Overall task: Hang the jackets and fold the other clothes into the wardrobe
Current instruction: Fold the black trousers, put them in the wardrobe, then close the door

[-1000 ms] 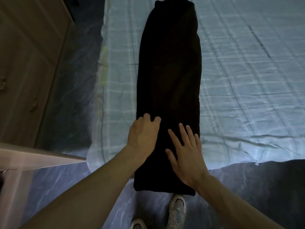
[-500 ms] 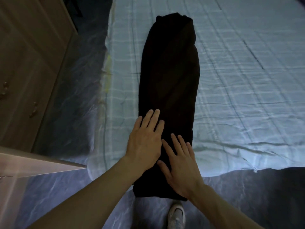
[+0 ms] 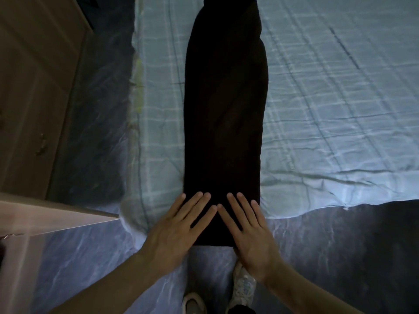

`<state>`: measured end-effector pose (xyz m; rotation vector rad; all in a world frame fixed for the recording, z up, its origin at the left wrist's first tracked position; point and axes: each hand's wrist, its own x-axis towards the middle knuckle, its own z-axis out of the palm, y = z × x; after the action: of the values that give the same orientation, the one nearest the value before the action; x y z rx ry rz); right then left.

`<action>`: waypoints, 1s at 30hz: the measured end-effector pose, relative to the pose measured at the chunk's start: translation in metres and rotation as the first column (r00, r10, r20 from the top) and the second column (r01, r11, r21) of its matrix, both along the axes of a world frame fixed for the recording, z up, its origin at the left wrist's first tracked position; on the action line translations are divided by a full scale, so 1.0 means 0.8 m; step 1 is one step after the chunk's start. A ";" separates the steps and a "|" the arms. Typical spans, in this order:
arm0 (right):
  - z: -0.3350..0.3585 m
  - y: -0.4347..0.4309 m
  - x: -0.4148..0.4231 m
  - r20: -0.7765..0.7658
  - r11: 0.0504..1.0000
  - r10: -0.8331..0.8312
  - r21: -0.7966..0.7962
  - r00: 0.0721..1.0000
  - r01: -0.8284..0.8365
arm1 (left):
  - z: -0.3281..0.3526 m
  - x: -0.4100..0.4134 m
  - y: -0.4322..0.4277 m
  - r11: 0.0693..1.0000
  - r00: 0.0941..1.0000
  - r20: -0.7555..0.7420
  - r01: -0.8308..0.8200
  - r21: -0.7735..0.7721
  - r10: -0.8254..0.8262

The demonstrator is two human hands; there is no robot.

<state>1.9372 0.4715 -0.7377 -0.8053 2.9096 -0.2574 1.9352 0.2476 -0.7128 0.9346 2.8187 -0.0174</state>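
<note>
A black garment [image 3: 224, 109], folded into a long narrow strip, lies lengthwise on the bed [image 3: 328, 109], its near end hanging over the bed's front edge. My left hand [image 3: 179, 225] lies flat on the left side of that near end, fingers straight. My right hand [image 3: 249, 227] lies flat beside it on the right side, fingers spread. The two index fingertips almost meet at the strip's middle. Neither hand grips the cloth.
The bed wears a pale blue checked sheet. A wooden wardrobe [image 3: 34, 87] with small handles stands at the left across a strip of glossy floor [image 3: 95, 132]. A pale wooden panel edge [image 3: 52, 216] juts in at lower left. My shoes [image 3: 242, 288] show below.
Both hands slid back along the garment to its near end and spread flat side by side. The left hand's fingers, curled a second ago, are straight now.
</note>
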 end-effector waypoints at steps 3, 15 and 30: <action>-0.002 0.000 -0.004 -0.089 0.999 -0.003 -0.053 0.996 -0.002 | -0.002 -0.008 -0.002 0.998 0.996 -0.080 0.030 0.057 -0.025; 0.048 0.013 -0.013 -0.035 0.979 -0.027 -0.204 0.999 0.019 | 0.001 -0.008 -0.021 0.954 0.984 -0.129 0.157 0.256 -0.127; 0.038 0.019 0.000 -0.080 0.978 -0.011 -0.209 0.997 -0.006 | 0.042 -0.031 0.012 0.809 0.961 -0.228 0.006 0.588 0.158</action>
<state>1.9369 0.4869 -0.7075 -0.8606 2.9945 -0.5524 1.9101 0.2576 -0.6791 0.9785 3.1717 0.8496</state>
